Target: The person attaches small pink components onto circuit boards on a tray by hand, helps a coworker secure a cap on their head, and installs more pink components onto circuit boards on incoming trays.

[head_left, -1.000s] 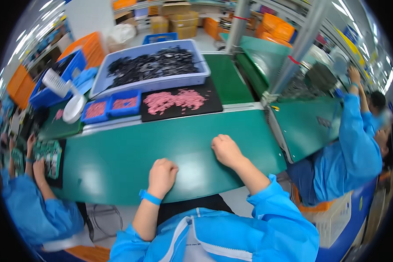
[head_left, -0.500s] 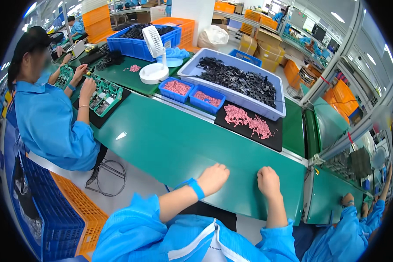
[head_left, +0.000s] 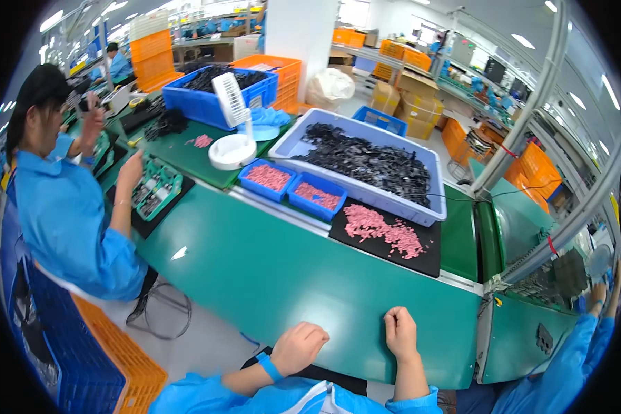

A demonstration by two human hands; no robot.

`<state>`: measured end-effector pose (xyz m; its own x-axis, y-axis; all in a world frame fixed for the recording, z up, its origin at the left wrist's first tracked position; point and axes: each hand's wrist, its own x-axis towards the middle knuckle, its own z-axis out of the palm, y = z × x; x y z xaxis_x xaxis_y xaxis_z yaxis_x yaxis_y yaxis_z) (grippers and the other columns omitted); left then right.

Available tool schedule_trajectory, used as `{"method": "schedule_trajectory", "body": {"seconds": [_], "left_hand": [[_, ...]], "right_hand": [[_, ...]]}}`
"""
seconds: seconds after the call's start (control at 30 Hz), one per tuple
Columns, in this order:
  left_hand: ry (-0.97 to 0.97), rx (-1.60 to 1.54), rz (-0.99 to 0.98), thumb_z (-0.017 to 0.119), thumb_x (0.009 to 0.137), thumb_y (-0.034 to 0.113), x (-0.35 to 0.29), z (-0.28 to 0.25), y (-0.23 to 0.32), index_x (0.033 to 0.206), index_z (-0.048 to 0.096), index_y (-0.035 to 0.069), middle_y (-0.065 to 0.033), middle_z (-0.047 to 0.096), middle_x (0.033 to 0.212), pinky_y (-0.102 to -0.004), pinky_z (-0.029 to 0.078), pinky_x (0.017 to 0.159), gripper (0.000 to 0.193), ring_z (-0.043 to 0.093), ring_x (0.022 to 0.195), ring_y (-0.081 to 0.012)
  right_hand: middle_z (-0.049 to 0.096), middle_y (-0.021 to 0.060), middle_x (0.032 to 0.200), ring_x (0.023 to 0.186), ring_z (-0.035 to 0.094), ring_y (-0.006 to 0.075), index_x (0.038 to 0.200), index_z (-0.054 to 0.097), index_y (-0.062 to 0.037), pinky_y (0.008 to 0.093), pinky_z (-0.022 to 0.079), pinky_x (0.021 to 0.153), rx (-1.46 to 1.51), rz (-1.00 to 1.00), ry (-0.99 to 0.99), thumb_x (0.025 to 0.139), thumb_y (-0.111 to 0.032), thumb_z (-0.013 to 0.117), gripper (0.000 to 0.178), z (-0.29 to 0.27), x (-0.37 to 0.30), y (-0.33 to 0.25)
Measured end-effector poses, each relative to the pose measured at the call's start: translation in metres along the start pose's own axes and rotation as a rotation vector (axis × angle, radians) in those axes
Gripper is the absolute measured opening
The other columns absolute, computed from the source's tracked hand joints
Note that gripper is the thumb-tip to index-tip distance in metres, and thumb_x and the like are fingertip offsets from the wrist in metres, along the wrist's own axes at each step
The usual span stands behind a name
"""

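My left hand (head_left: 300,347), a blue band at its wrist, rests with curled fingers near the front edge of the green work surface (head_left: 255,248). To its right, my right hand (head_left: 401,332) lies on the same surface in a loose fist. I see nothing held in either hand. Beyond them, a black mat (head_left: 424,263) bears a spread of small pink pieces (head_left: 383,233). Two small blue bins (head_left: 319,214) with more pink pieces stand beside the mat. Behind these is a large pale blue tub (head_left: 436,200) heaped with black parts (head_left: 366,165).
At the left a co-worker (head_left: 69,214) sits by a green tray of parts (head_left: 157,190). A white fan (head_left: 232,148) and a blue crate of black parts (head_left: 217,103) stand farther back. A metal post (head_left: 524,117) rises at right, near another co-worker's sleeve (head_left: 559,366).
The view has tipped upward, so bench and hands sit lower in it. My hands stay curled. The left co-worker has lifted one hand; a dark part now shows on the right-hand surface.
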<state>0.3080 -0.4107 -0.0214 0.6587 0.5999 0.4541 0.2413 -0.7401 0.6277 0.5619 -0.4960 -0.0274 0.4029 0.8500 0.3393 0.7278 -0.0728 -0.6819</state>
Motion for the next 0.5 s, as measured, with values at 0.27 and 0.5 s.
{"method": "schedule_trajectory", "body": {"seconds": [0.27,0.5], "left_hand": [[0.089,0.018,0.001,0.07,0.072,0.001,-0.002,0.001,-0.002,0.082,0.063,0.008,-0.0057,0.063,0.084,-0.036,0.051,0.065,0.014,0.061,0.078,-0.0265],[0.117,0.005,0.009,0.07,0.072,0.001,0.0,0.006,-0.004,0.079,0.062,0.007,-0.0078,0.063,0.081,-0.0377,0.05,0.064,0.012,0.061,0.076,-0.0288]], "right_hand": [[0.063,0.0119,0.087,0.084,0.062,0.0307,0.082,0.06,-0.0044,0.0375,0.051,0.073,0.001,-0.084,0.056,0.079,-0.004,0.067,0.008,0.006,0.008,-0.001],[0.063,0.0127,0.091,0.088,0.062,0.032,0.084,0.06,-0.005,0.0394,0.05,0.077,-0.019,-0.042,0.051,0.083,-0.007,0.064,0.004,0.006,0.006,0.002]]}}
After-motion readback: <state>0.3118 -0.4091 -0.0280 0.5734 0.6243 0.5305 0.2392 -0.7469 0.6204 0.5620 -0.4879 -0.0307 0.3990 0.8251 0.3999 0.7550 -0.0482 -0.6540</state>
